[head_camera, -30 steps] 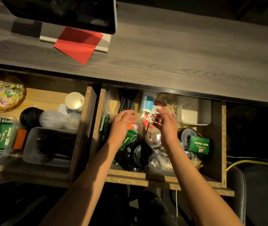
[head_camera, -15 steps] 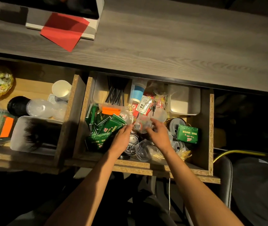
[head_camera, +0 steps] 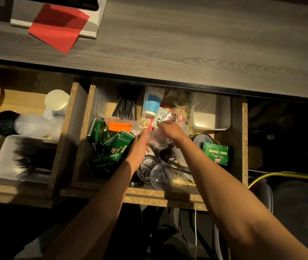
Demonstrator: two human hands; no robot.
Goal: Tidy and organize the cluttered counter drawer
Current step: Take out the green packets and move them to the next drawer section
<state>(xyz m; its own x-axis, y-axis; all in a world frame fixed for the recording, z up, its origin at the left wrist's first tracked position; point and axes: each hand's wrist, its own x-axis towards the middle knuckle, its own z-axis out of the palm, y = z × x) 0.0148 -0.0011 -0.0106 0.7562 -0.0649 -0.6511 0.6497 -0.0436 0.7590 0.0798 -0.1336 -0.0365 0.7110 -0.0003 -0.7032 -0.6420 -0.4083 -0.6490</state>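
Observation:
The open wooden drawer [head_camera: 244,139] is full of clutter. My right hand [head_camera: 170,131] grips a small clear plastic cup [head_camera: 157,140] above the drawer's middle. My left hand [head_camera: 139,147] reaches in beside that cup, fingers against its left side; whether it grips the cup is unclear. Green packets [head_camera: 112,145] lie in a heap at the left. Black lids [head_camera: 146,166] and another clear cup [head_camera: 160,175] lie near the front edge. A lone green packet [head_camera: 216,152] sits at the right.
At the drawer's back stand a clear tub of black straws [head_camera: 125,107], a blue-banded cup stack [head_camera: 153,104] and an empty white tub [head_camera: 210,113]. The left drawer [head_camera: 63,139] holds a tray of black forks [head_camera: 27,158], paper cups and lids. A red paper [head_camera: 57,28] lies on the counter.
My right hand has taken a small clear cup and lifted it slightly. My left hand has moved up beside it. The camera has shifted closer to the drawer.

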